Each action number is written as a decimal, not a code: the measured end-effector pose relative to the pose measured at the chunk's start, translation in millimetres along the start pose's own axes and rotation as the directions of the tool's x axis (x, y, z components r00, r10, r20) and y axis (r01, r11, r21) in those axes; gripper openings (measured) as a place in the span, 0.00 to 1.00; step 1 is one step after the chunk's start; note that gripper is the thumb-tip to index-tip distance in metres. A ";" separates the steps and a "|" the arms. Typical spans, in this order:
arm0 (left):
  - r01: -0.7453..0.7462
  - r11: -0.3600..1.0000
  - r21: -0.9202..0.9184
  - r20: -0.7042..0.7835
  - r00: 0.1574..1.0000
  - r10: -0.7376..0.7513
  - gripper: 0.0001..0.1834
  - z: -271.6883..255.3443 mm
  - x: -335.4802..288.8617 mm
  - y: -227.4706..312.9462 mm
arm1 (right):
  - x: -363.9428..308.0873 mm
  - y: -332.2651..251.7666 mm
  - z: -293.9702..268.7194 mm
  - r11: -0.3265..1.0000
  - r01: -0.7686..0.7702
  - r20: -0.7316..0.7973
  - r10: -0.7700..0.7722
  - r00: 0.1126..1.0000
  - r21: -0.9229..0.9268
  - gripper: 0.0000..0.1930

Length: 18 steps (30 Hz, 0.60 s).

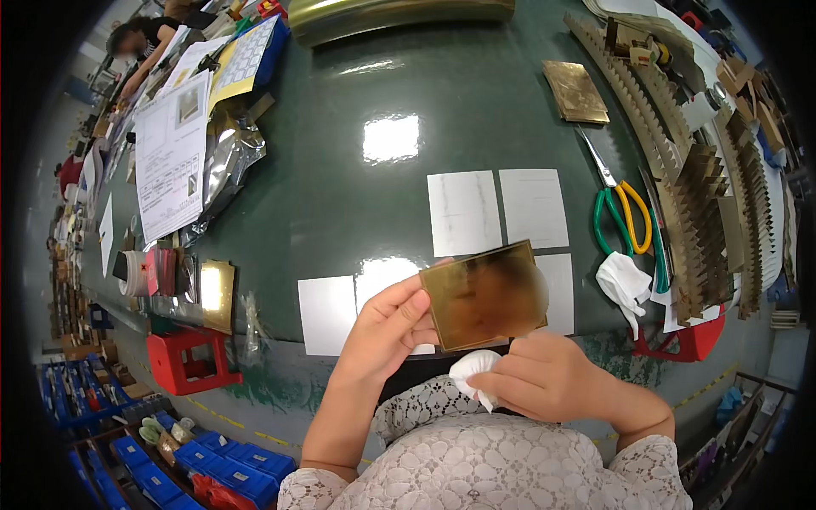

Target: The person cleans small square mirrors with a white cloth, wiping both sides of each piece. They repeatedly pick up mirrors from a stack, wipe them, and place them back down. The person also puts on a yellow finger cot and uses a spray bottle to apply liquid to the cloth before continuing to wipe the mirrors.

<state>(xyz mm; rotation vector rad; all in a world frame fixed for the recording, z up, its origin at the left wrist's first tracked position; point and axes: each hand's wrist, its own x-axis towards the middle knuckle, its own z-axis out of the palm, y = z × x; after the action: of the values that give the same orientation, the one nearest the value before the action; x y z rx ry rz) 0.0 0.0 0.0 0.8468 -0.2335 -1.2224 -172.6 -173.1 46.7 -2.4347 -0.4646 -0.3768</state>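
Observation:
A shiny, gold-brown rectangular plate [484,297] is tilted up above the table's near edge, its surface mirror-like. My left hand [395,319] grips it by its left edge, thumb on the front face. My right hand [544,374] is closed around a bunched white cloth [473,374] just below the plate's lower right corner. Behind the plate lie several pale rectangular sheets, among them one with grey smudges [463,212] and a cleaner one [534,208]. Part of these sheets is hidden by the plate and my hands.
To the right lie scissors [620,212] with green and yellow handles, another white cloth [625,285] and toothed metal strips [705,204]. A gold stack [575,92] sits farther back. Printed papers [170,153] and small stacked plates [216,293] are at left. A red stool [194,361] stands below.

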 end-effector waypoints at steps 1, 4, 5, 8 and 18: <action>-0.016 0.999 -0.045 -0.004 1.000 0.016 0.26 -1.7 1.0 2.1 | -1.7 -1.7 0.2 0.999 -0.011 -0.005 0.011 1.000 0.035 0.16; -0.057 0.995 -0.079 -0.037 0.998 0.054 0.24 -0.9 2.4 9.8 | -8.5 -5.2 -5.8 0.986 -0.082 -0.034 0.088 0.996 0.148 0.16; -0.065 0.995 -0.073 -0.048 0.997 0.062 0.23 0.6 3.5 12.6 | -12.3 -4.7 -9.4 0.976 -0.114 -0.046 0.125 0.991 0.187 0.16; -0.094 0.995 -0.026 -0.098 0.991 0.091 0.22 5.2 9.6 26.6 | -35.9 11.2 -21.1 0.971 -0.217 -0.302 0.237 0.923 0.100 0.17; -0.016 0.953 0.302 -0.038 0.999 0.029 0.22 100.2 163.8 60.3 | -122.8 63.9 -4.5 0.717 -0.611 -0.902 0.432 0.012 0.335 0.11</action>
<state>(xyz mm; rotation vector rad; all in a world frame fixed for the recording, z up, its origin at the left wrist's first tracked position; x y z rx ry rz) 44.8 -185.2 64.7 1.1306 -0.4022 -1.1622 -257.0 -252.3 -29.3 -1.7317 1.0914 -1.4564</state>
